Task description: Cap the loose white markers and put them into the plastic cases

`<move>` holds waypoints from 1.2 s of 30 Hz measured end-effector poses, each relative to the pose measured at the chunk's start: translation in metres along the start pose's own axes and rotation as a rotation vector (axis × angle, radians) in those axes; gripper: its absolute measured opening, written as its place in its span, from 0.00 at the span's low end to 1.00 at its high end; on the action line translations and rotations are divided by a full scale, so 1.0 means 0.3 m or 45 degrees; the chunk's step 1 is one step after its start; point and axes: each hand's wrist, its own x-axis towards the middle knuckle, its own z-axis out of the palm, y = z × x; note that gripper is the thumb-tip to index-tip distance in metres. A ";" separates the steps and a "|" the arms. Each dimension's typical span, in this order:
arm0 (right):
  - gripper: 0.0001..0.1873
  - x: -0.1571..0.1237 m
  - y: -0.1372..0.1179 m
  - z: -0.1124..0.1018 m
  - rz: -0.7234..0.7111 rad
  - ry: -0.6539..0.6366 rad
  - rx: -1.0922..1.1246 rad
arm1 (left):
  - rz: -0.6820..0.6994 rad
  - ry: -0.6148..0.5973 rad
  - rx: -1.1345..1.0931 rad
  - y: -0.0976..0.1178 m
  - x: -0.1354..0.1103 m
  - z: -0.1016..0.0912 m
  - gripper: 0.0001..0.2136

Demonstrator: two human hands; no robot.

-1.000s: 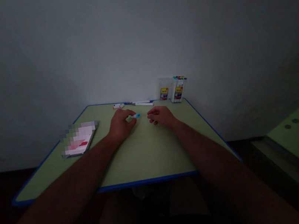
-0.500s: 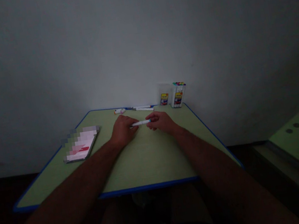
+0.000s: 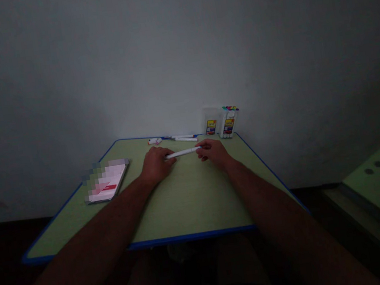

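A slim white marker (image 3: 182, 152) spans the gap between my two hands, just above the middle of the table. My left hand (image 3: 156, 164) is closed around its left end, thumb and fingers pinching it. At the other end, my right hand (image 3: 215, 152) pinches the marker's tip with thumb and fingertips. A seam shows near that right end; whether cap and barrel are parted there I cannot tell. Behind the hands, more white markers (image 3: 185, 139) lie along the table's far edge, with short white caps or pieces (image 3: 154, 141) to their left.
The pale green table (image 3: 187, 200) has a blue rim and stands against a grey wall (image 3: 177, 58). At the back right are a clear labelled case (image 3: 210, 124) and a case full of markers (image 3: 229, 122). A tablet or large phone (image 3: 108, 182), partly pixelated, lies left.
My right hand has moved right, away from my left hand. More of the white marker shows between them, and the blue band at its right end is hardly visible now. The view has shifted slightly.
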 end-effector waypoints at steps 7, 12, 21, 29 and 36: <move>0.09 0.003 -0.012 -0.021 0.082 0.095 0.123 | -0.046 -0.014 -0.037 -0.003 -0.003 0.007 0.10; 0.09 0.004 -0.019 -0.041 0.099 0.165 0.209 | -0.044 -0.003 -0.114 -0.007 -0.003 0.006 0.10; 0.08 0.006 -0.033 -0.069 0.122 0.313 0.317 | -0.080 0.003 -0.219 -0.011 0.005 0.010 0.10; 0.07 0.014 -0.080 -0.100 0.097 0.569 0.434 | 0.068 -0.214 0.014 -0.047 0.008 0.033 0.22; 0.06 0.025 -0.102 -0.122 0.056 0.691 0.520 | 0.159 -0.365 0.130 -0.067 0.014 0.060 0.21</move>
